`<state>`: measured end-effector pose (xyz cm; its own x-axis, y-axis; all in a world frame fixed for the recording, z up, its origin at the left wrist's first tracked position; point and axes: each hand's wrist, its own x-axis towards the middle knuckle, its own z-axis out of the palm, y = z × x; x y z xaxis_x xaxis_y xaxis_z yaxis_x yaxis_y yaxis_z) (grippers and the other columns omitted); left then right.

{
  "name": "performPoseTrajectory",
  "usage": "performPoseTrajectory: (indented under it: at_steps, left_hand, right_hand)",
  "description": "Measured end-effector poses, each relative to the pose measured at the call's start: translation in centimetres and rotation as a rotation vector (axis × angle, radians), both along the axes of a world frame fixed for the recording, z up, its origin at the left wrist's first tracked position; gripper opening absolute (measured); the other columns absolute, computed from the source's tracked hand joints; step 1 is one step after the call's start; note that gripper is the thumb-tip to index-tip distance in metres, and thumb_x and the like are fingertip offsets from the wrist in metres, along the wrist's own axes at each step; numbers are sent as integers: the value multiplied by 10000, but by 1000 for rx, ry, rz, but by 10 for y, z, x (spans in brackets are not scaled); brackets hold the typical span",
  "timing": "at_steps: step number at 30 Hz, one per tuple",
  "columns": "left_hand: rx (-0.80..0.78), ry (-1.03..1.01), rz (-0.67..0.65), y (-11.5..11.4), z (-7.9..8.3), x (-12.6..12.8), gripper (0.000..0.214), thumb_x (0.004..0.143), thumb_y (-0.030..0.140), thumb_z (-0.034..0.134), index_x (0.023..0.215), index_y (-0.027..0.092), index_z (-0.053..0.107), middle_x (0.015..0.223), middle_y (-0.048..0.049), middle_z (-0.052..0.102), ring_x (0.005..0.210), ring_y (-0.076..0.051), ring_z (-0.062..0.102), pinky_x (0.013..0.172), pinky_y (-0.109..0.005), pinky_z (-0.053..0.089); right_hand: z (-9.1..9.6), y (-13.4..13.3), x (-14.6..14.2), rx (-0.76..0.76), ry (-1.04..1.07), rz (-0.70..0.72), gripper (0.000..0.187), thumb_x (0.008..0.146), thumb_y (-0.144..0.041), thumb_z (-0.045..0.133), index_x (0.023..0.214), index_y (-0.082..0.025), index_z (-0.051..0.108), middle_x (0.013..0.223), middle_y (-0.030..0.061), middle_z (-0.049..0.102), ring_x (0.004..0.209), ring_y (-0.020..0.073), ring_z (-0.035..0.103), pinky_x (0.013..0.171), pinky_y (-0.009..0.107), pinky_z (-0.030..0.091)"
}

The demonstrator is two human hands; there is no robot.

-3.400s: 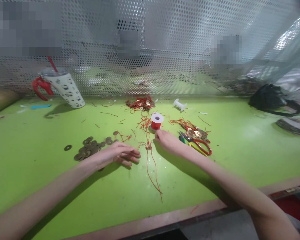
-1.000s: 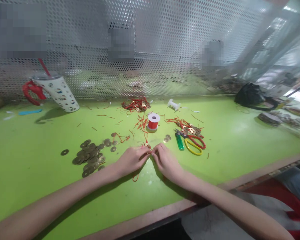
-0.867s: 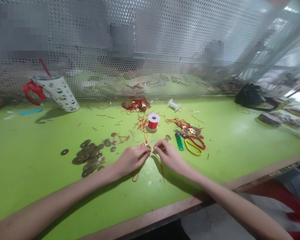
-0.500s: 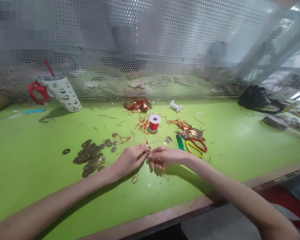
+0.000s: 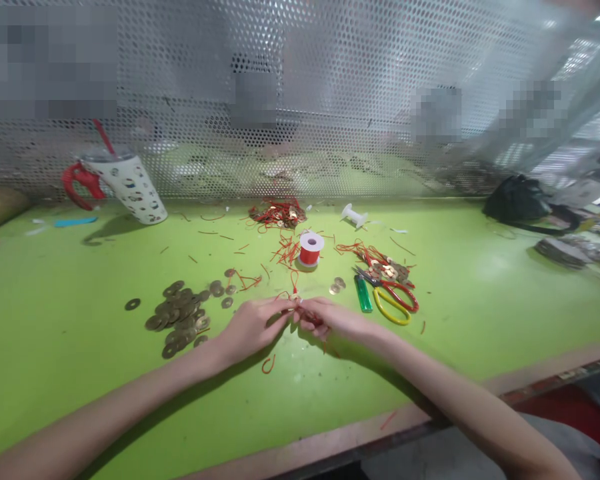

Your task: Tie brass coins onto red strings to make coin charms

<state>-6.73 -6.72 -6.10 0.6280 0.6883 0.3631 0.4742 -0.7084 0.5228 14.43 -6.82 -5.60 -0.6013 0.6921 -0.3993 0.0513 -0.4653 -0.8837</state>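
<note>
Above the green tabletop, my left hand (image 5: pixel 257 325) pinches a red cord (image 5: pixel 295 283) whose loop sticks up past the fingertips. A bit of a coin shows at the pinch, mostly covered by fingers. My right hand (image 5: pixel 331 317) meets it there, thumb and finger closed on the same cord, other fingers curled under. Left of my hands lies a heap of holed brass coins (image 5: pixel 177 313). A red cord spool (image 5: pixel 310 249) stands just beyond. To the right are scissors (image 5: pixel 393 300) with red and yellow handles and a green lighter (image 5: pixel 363 294).
A white tumbler (image 5: pixel 139 190) with a red handle stands at the back left before a perforated metal screen (image 5: pixel 300 147). Corded coins lie in piles (image 5: pixel 280 213) at the back and right. An empty white spool (image 5: pixel 354 215) and a black bag (image 5: pixel 520 200) sit farther right.
My right hand has closed in against my left fingertips, its fingers more curled. The view has shifted slightly; the things on the table stay put.
</note>
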Motion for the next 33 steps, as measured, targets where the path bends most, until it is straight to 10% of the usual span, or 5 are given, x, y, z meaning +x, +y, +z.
performPoseTrajectory:
  at_steps: [13,21,25,33]
  left_hand:
    - [515,239,-38,-1,0,-5,314,1080,253,394,1056,133,683,857,-79,745,637,-161,688,548,-245,515]
    - [346,138,8,-4,2,-8,297,1090,244,376,1192,132,631,966,-86,776,718,-154,730,591,-228,521]
    - [282,238,204,-5,-1,-14,369,1102,275,317,1289,107,587,706,-37,728,480,-144,623,471,-233,418]
    - [436,443,235,-25,8,-12,353,1070,156,318,838,150,584,584,-18,577,460,-153,556,432,-264,328]
  right_hand:
    - [-7,1,-5,47,-111,-82,289,975,-335,486,723,-195,496,546,-78,369,431,72,253,432,243,171]
    - [-14,-2,-3,127,-163,-132,276,968,-329,524,730,-190,530,528,-66,403,427,79,303,429,239,205]
    - [-8,-7,-3,88,-193,-158,247,989,-292,507,787,-173,585,541,-64,420,417,74,302,422,236,211]
    - [-6,-6,-7,55,-164,-179,290,983,-288,543,730,-161,607,571,-28,539,399,64,334,401,232,222]
